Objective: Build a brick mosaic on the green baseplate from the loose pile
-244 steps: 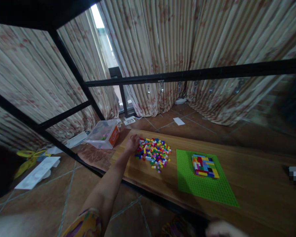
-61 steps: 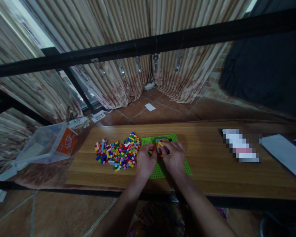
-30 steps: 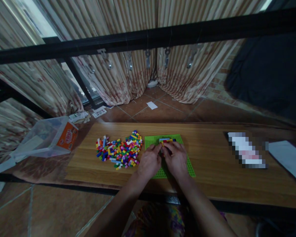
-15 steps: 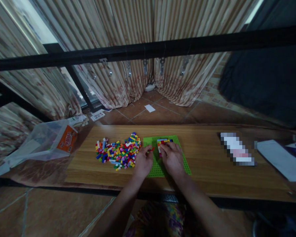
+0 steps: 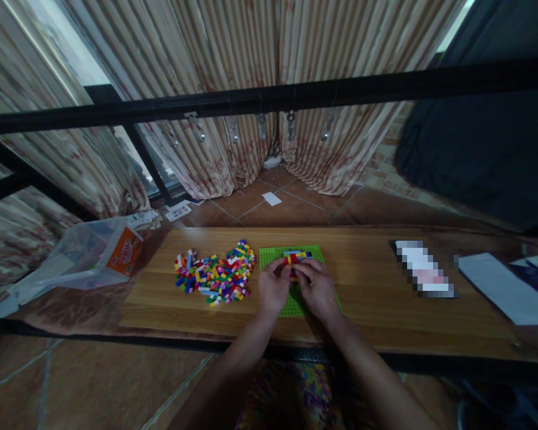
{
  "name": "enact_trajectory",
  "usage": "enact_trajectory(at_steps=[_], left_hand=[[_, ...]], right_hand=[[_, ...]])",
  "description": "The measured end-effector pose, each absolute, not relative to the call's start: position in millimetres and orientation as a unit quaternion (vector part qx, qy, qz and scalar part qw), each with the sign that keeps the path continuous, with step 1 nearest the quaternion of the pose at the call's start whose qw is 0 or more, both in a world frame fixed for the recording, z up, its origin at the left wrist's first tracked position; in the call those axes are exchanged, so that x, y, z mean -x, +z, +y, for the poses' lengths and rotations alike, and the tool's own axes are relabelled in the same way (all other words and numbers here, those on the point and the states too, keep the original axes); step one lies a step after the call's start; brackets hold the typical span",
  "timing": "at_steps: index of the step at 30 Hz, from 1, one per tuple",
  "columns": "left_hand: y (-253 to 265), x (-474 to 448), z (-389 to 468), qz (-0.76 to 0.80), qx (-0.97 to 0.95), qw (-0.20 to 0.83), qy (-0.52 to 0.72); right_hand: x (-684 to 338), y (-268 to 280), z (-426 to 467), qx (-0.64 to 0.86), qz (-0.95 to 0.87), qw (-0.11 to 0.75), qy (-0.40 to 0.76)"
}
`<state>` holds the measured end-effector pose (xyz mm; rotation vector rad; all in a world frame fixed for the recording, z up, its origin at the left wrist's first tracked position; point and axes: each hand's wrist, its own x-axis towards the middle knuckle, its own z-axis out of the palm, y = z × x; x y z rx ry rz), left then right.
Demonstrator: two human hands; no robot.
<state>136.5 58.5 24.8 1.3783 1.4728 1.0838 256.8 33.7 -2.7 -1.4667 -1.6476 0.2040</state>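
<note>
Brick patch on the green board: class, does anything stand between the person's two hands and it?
Nothing visible does. The left hand and the right hand meet directly at the brick patch on the green board; the loose brick pile lies aside, to their left.

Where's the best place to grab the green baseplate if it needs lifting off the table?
Probably the green baseplate by its bare far-left corner, from the brick-pile side. It lies flat and thin; left hand and right hand cover the near half, and assembled bricks sit mid-far.
</note>
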Motion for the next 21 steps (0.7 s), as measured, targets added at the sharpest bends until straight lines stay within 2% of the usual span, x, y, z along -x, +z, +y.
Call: enact_trajectory(at_steps=[9,21], left_hand=[[13.2,-137.6,58.7,0.544,-0.527,0.458,0.465],[6.8,-133.8,65.8,0.537,-0.557,0.440,0.456]], right_hand=[[-256.8,-5.4,31.7,0.583,-0.664,0.460,0.095],[-257.7,-6.9,31.2,0.578,-0.668,0.460,0.090]])
